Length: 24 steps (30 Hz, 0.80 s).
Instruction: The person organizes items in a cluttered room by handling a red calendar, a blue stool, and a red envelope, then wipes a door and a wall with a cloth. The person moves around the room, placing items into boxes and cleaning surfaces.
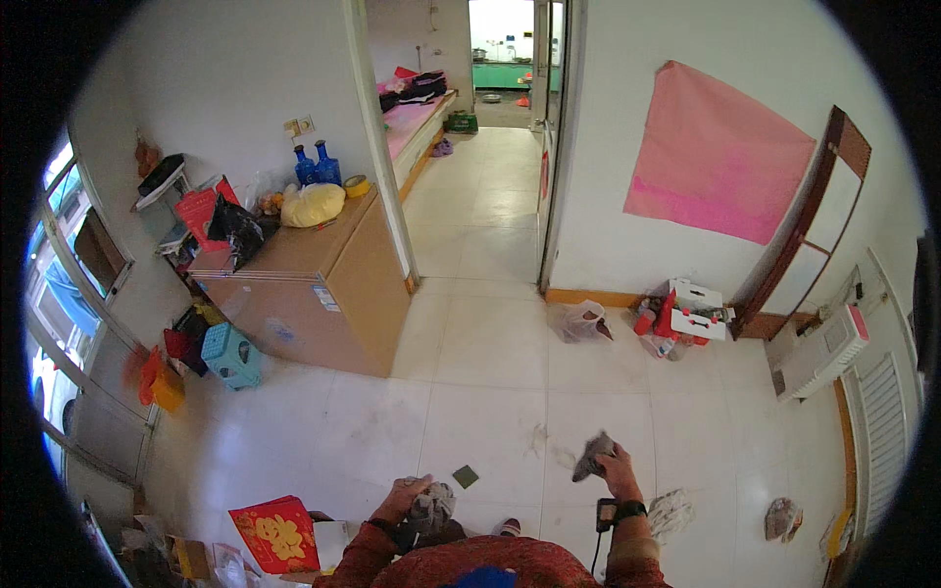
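My right hand [619,470], stretched forward over the tiled floor, grips a dark grey cloth-like item [592,457]; its exact kind is blurred. Lower left, near my body, my left hand [403,500] holds a crumpled grey-and-white bundle [434,507], either cloth or plastic. On the tiles between the hands lies a small dark green square [465,477], closer to the left hand and not touched by either. A crumpled whitish bag or cloth [671,514] is on the floor just right of my right forearm. Dark smudges mark the tiles ahead of the right hand.
A large cardboard-coloured box [294,316] stands left of the doorway, a blue plastic stool [231,356] beside it. A red gift bag [278,535] lies at lower left. By the right wall are a plastic bag [583,322], a red-and-white carton [695,312] and a white heater [823,353].
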Tool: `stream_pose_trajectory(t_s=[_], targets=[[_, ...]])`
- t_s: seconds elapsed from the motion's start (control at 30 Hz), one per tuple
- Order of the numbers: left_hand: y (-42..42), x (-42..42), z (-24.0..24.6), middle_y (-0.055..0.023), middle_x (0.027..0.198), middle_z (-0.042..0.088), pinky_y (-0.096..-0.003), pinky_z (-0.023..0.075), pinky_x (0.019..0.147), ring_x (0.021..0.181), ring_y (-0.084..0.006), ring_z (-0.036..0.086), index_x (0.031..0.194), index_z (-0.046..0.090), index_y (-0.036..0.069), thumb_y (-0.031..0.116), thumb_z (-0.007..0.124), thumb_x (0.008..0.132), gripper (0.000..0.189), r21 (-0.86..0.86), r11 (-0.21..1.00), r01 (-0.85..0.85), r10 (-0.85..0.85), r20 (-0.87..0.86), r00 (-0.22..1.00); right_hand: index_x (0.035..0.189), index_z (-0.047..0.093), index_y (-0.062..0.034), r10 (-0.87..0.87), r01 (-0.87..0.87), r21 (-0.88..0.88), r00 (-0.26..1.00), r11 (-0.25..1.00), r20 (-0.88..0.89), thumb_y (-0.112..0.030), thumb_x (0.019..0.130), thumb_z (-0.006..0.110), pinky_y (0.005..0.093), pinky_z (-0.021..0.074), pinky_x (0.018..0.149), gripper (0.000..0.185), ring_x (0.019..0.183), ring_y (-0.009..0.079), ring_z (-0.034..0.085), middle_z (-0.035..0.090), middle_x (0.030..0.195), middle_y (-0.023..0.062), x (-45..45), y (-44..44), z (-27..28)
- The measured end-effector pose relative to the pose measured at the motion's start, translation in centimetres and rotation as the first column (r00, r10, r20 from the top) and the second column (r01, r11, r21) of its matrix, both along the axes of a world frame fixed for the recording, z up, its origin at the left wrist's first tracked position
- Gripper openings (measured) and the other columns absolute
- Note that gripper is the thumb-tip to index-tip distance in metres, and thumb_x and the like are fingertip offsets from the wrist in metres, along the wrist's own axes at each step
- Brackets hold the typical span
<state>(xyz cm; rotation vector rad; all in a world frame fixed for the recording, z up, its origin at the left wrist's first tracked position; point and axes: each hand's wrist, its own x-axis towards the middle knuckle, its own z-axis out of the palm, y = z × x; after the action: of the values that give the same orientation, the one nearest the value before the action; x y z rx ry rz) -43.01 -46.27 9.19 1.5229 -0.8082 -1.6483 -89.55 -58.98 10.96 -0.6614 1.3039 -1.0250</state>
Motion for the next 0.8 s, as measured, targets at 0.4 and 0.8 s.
stream_pose_trajectory(t_s=[0.4, 0.8], targets=[[-24.9, -3.7, 6.7, -0.0161, 0.133, 0.047, -0.0415, 0.0416, 0.103, 0.12, -0.0259, 0.049, 0.138, 0.052, 0.013, 0.024, 0.065, 0.093, 0.048, -0.061, 0.941, 0.331, -0.328, 0.056, 0.943, 0.118, 0.055, 0.0003, 0.471, -0.701, -0.149, 0.605, 0.698, -0.642, -0.016, 0.086, 0.07, 0.0379, 0.0527, 0.07, 0.039, 0.079, 0.0211, 0.065, 0.069, 0.088, 0.0181, 20.0, -17.6, 4.6], [-47.1, 0.5, 3.1, -0.0195, 0.139, 0.04, -0.0457, 0.04, 0.107, 0.129, -0.0318, 0.046, 0.135, 0.052, 0.013, 0.008, 0.055, 0.097, 0.039, -0.331, 0.886, 0.325, -0.391, -0.152, 0.908, 0.093, 0.06, 0.0074, 0.183, -0.381, -0.167, 0.727, 0.909, -0.662, -0.014, 0.092, 0.059, 0.0311, 0.047, 0.053, 0.022, 0.062, 0.0131, 0.058, 0.062, 0.069, 0.0096, 21.6, -35.1, 3.2]])
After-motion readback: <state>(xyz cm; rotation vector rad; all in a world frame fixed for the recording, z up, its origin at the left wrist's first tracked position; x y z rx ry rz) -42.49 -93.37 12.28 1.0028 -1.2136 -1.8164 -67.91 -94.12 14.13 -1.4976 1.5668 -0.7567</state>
